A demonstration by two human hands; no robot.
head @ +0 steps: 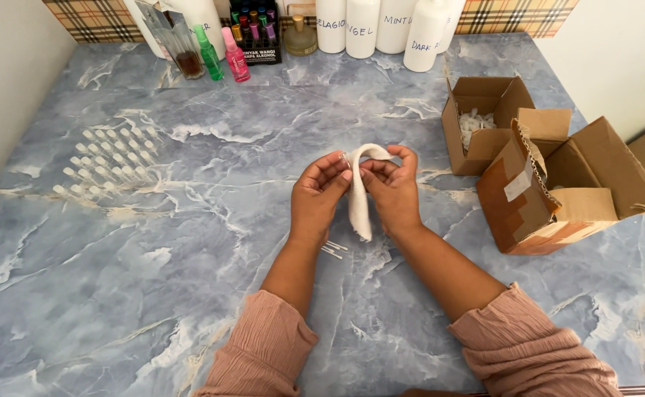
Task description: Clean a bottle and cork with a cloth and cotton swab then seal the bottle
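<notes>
Above the desk (pixel 190 309), the left hand (pixel 319 192) pinches a small clear vial (pixel 347 157); the right hand (pixel 392 187) has its grip closed on a white cloth (pixel 359 202).

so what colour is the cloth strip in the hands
White, or slightly off-white. The cloth strip shows best in the head view, draped between the left hand and right hand.

Matt white cloth (pixel 359 198), glossy marbled tabletop (pixel 190 294), rough brown cardboard boxes (pixel 557 191).

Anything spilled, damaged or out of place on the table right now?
No spill visible. The front cardboard box lies tipped, its flap edge torn and ragged. Two thin clear pieces lie loose below the hands, apart from the vial rows.
</notes>
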